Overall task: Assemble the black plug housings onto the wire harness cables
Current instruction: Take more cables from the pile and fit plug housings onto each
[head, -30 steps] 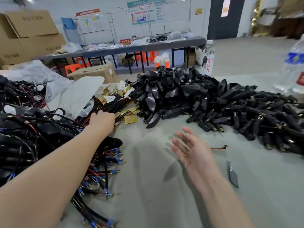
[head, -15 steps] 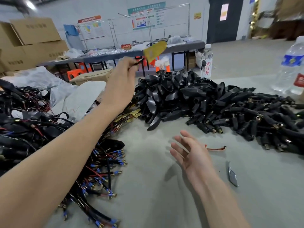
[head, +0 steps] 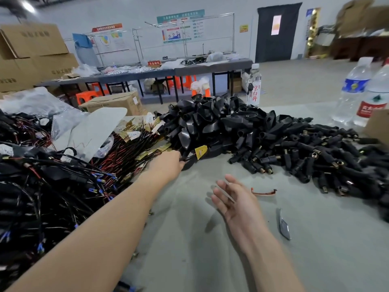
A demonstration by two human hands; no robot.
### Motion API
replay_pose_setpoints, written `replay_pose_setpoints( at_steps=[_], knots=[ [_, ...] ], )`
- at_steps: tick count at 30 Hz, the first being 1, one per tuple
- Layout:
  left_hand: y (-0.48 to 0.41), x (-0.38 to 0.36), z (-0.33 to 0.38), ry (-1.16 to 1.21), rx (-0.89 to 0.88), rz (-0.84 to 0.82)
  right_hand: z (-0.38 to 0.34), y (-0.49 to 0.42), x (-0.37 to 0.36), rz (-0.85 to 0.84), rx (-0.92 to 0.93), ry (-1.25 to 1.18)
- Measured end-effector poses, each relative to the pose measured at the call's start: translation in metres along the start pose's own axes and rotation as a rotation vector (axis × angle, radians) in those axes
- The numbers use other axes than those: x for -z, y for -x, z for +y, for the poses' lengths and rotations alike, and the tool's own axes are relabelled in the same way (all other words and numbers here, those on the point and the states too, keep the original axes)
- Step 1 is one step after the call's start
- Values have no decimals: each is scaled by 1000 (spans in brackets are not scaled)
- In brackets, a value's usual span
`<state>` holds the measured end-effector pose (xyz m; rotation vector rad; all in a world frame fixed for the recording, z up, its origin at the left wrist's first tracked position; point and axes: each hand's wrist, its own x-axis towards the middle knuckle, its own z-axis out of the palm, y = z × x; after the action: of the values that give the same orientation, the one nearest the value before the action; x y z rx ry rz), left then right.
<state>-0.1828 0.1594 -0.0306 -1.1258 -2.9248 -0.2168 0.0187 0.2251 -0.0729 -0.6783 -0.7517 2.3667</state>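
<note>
- Black plug housings (head: pixel 221 123) are lying in a big heap toward the far edge of the desk (head: pixel 189 249), spreading to its right edge.
- Wire harness cables (head: pixel 52 182) are lying tangled along the left edge.
- Left hand (head: pixel 168 165) is gripping a yellow-tagged cable (head: pixel 201 152) at the heap's near rim, fingers curled.
- Right hand (head: pixel 235 201) is hovering over the desk's middle, palm up, fingers spread, holding nothing.
</note>
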Motion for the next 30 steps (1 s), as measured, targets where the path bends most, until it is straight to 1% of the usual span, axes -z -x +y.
replay_pose_setpoints(
  at_steps=[3,6,8,10,12,15,18,20,21,22,24,26,28,30],
  knots=[
    [6,6,5,70,-29,60,0,0,0,-7,-6,-3],
    [21,26,20,177,-77,168,0,0,1,-23,-3,12],
    [39,41,32,257,-130,239,1,0,1,-37,2,32],
    [64,50,44,302,-218,284,1,1,-1,-51,-7,37],
    [92,49,54,336,-316,257,-1,5,-5,-85,-39,-19],
    [130,35,64,332,-429,148,-5,16,-5,-163,-57,-97],
    [152,24,70,239,-462,114,-8,30,5,-154,-30,-146],
    [160,25,72,204,-483,127,-13,42,15,-125,6,-164],
    [164,29,73,219,-497,161,-16,46,20,-102,31,-166],
    [167,35,74,255,-512,229,-20,51,26,-83,45,-162],
    [172,50,75,354,-536,417,-26,59,35,-69,37,-143],
    [176,63,74,453,-536,563,-29,68,44,-61,17,-128],
    [180,70,73,512,-480,690,-30,75,52,-41,13,-119],
    [187,69,68,569,-340,770,-29,83,61,-22,8,-140]
  ],
)
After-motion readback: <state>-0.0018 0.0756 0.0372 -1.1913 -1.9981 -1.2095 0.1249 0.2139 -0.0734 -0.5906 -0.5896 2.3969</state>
